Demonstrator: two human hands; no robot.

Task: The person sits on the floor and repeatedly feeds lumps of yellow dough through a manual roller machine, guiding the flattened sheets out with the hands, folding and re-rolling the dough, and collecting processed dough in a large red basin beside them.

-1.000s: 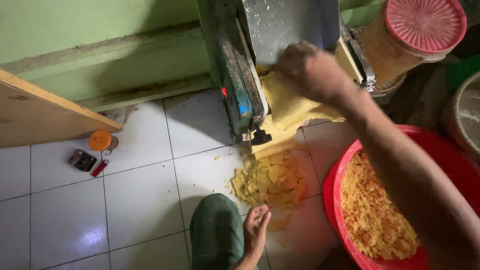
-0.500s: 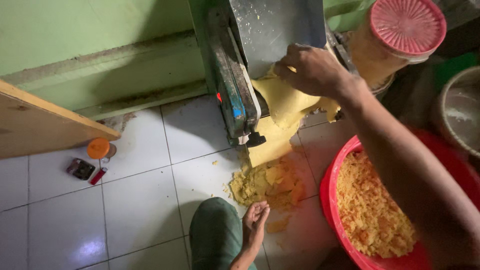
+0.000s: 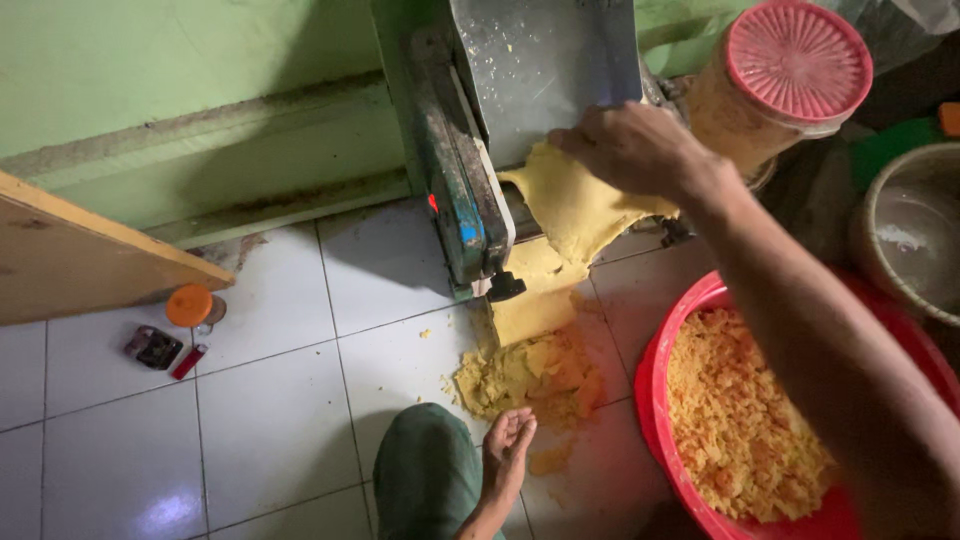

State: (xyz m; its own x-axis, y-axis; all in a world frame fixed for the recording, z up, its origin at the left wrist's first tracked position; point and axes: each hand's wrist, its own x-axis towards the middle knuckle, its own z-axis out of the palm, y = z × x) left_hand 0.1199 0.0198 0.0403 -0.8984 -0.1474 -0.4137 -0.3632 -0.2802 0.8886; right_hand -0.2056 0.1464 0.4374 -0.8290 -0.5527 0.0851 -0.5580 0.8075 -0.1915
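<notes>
Red plastic basin [image 3: 672,352] on the floor holds crumbled yellow dough; a pink-lidded jar [image 3: 775,85] stands behind it. Right hand [image 3: 630,148] presses the dough sheet [image 3: 575,215] at the metal roller machine [image 3: 500,120]. Left hand [image 3: 507,445] rests open and empty beside the dough pile [image 3: 530,375].

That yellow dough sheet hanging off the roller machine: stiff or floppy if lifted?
Likely floppy: the dough sheet drapes and folds under the right hand. Probably tears easily, since it has crumbled into the pile on the floor tiles. Looks soft rather than slippery.
</notes>
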